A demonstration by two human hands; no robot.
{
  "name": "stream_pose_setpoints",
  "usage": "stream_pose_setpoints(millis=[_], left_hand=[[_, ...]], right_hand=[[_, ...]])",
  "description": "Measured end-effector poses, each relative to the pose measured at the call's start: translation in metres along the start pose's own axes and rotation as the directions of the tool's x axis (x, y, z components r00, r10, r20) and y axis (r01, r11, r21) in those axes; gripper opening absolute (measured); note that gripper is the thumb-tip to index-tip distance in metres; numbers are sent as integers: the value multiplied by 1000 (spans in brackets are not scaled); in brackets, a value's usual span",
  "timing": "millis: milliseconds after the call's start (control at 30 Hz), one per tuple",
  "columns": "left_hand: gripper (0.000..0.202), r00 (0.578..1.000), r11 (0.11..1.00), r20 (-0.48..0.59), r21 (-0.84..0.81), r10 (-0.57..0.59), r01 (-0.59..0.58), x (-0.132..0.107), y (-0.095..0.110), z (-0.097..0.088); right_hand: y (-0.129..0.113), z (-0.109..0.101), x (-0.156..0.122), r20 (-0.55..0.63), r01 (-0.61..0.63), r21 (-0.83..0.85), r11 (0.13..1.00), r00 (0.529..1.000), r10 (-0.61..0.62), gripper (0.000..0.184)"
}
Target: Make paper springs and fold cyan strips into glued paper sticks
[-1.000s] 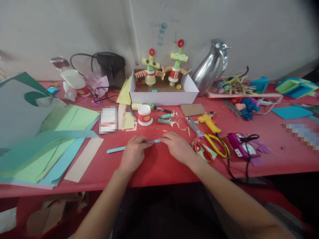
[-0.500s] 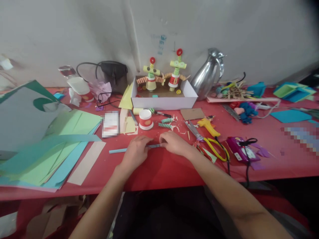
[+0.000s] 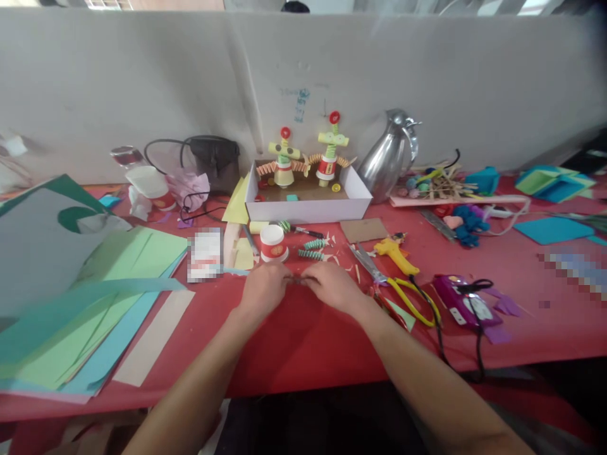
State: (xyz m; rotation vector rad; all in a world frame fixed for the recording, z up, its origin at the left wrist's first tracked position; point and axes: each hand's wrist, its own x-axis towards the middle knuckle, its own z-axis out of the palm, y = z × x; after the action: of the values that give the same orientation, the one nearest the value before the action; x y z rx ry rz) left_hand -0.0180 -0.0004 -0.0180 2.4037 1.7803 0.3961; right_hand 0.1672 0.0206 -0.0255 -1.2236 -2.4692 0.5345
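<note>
A narrow light-blue paper strip (image 3: 233, 271) sticks out to the left from behind my left hand (image 3: 265, 291). My left hand is closed on it, fingertips pinched together. Close beside it, my right hand (image 3: 328, 287) pinches the strip's other end; the fingertips of both hands nearly meet and mostly hide the paper there. Just beyond my hands stands a red and white paper cup (image 3: 272, 245), upright. To its right lie two green-and-white folded paper springs (image 3: 312, 254) among small paper scraps.
Yellow-handled scissors (image 3: 412, 297), a yellow glue gun (image 3: 394, 254) and a purple device with a cord (image 3: 462, 300) lie right. Coloured paper sheets (image 3: 118, 278) are stacked left. Behind stand a white box (image 3: 308, 212) holding two paper-cup figures and a metal jug (image 3: 386, 158).
My hands have come closer together along the strip, the left moving right. The strip's free left part now angles away behind my left hand. The camera view has tilted upward.
</note>
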Motion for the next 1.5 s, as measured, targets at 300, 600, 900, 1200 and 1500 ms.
stream_pose_setpoints(millis=[300, 600, 900, 1200, 1500], left_hand=[[29, 986, 994, -131, -14, 102, -105, -6, 0, 8], [28, 949, 983, -260, 96, 177, -157, -11, -1, 9], [25, 963, 997, -260, -10, 67, -72, -14, -41, -7], [28, 973, 985, -229, -167, -2, -38, -16, -55, -11], [23, 990, 961, -110, -270, -83, 51, -29, -73, -23]], right_hand=[[-7, 5, -3, -117, 42, -204, 978, 991, -66, 12], [-8, 7, -3, -146, 87, -333, 939, 979, -142, 19], [6, -2, -5, -261, -23, -205, 978, 965, -33, 18], [14, -10, -5, -364, -89, 346, 934, 905, 221, 13], [26, -18, -11, -197, -289, 298, 910, 914, 355, 15]])
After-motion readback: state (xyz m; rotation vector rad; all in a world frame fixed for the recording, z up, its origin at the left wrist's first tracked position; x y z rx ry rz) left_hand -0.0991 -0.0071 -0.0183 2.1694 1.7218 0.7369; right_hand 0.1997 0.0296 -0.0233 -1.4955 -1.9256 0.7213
